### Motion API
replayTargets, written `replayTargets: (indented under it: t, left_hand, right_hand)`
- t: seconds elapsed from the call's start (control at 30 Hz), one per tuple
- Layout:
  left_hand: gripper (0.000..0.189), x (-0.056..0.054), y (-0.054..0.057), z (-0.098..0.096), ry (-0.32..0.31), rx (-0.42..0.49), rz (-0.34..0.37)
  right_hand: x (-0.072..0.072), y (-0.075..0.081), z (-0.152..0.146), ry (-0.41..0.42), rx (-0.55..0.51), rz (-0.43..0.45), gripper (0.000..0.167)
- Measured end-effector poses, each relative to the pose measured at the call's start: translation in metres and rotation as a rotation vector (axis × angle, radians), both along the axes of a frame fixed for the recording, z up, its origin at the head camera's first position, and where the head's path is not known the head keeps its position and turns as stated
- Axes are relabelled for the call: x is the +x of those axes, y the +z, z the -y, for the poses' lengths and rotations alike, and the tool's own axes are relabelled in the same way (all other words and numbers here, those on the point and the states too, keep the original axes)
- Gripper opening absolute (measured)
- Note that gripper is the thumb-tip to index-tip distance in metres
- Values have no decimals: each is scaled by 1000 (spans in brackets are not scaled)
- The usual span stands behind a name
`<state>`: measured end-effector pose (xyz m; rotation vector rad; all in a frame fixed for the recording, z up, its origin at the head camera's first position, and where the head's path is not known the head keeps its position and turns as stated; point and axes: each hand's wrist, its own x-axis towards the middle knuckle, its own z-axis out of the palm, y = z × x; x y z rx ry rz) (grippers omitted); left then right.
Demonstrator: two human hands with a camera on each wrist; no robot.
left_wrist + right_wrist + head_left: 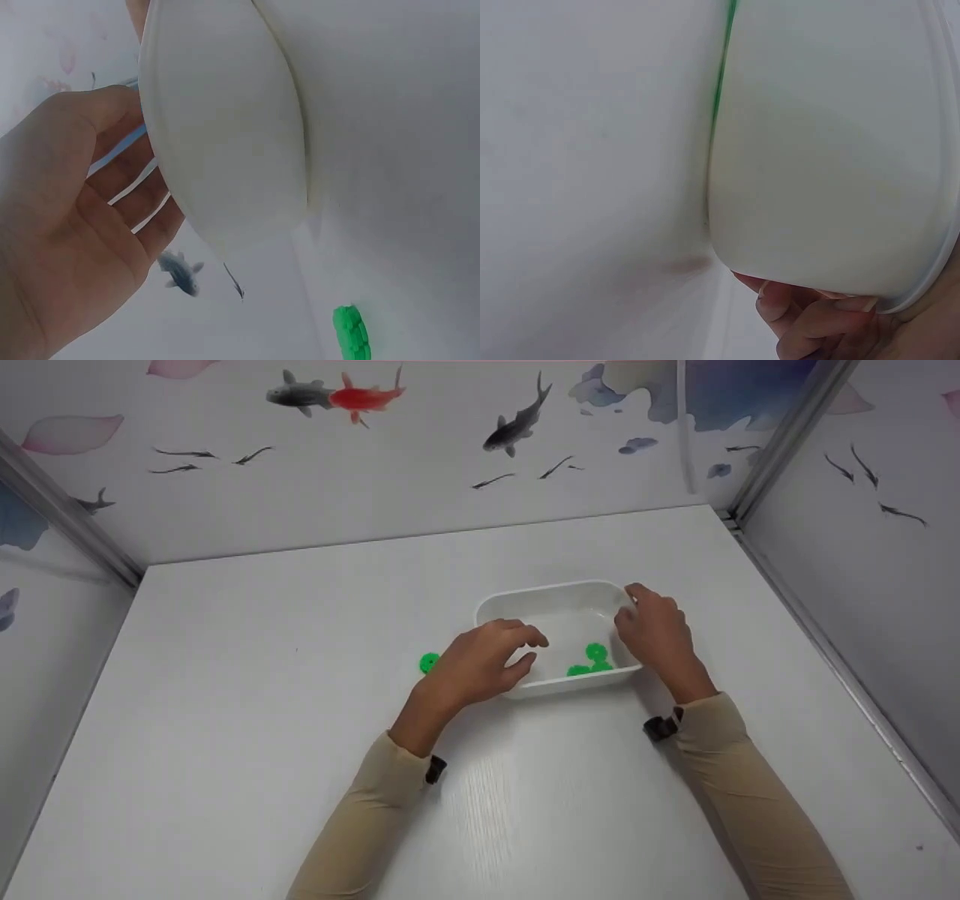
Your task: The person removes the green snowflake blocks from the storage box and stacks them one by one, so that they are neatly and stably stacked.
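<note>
A white plastic tub (570, 684) holds three small green notched discs (596, 652) near its front right. Another green disc (430, 663) is on the table just left of my left hand (484, 660). That hand is over the tub's left end, thumb and fingers spread apart, with nothing pinched between them. In the left wrist view its palm (67, 195) is beside the tub's rim, and some fingertips are hidden behind it. My right hand (656, 630) grips the tub's right end; the right wrist view shows bent fingers (817, 322) against the outer wall.
The white table (247, 720) extends around the tub. Behind it stands a white panel (427, 472) printed with fish, and more panels rise at left and right with metal posts (787, 435) at the corners. Each sleeve cuff has a dark wrist device (660, 728).
</note>
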<state>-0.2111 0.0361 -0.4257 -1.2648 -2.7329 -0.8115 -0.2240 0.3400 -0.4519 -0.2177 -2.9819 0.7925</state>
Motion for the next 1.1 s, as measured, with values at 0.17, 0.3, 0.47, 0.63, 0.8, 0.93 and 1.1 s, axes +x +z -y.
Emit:
replayTargets:
  t: [0.17, 0.3, 0.47, 0.63, 0.8, 0.93, 1.1]
  left_hand:
    - [24, -3, -4, -9, -9, -3, 37]
    - [27, -6, -5, -18, -29, -2, 82]
    - [29, -10, -5, -31, -52, -11, 135]
    - [31, -15, -5, -44, -67, -58, 165]
    - [34, -19, -6, -56, -81, -111, 175]
    - [31, -22, -7, -66, -113, -122, 182]
    - [26, -28, -9, -80, -151, -142, 213]
  right_hand:
    - [1, 0, -1, 0, 7, 7, 49]
    - [1, 0, -1, -3, 6, 19, 50]
    - [1, 1, -1, -3, -3, 8, 50]
    - [0, 1, 0, -7, 6, -2, 50]
    - [0, 0, 1, -6, 14, 8, 50]
    - [0, -1, 1, -5, 9, 5, 50]
    - [0, -2, 1, -9, 10, -13, 49]
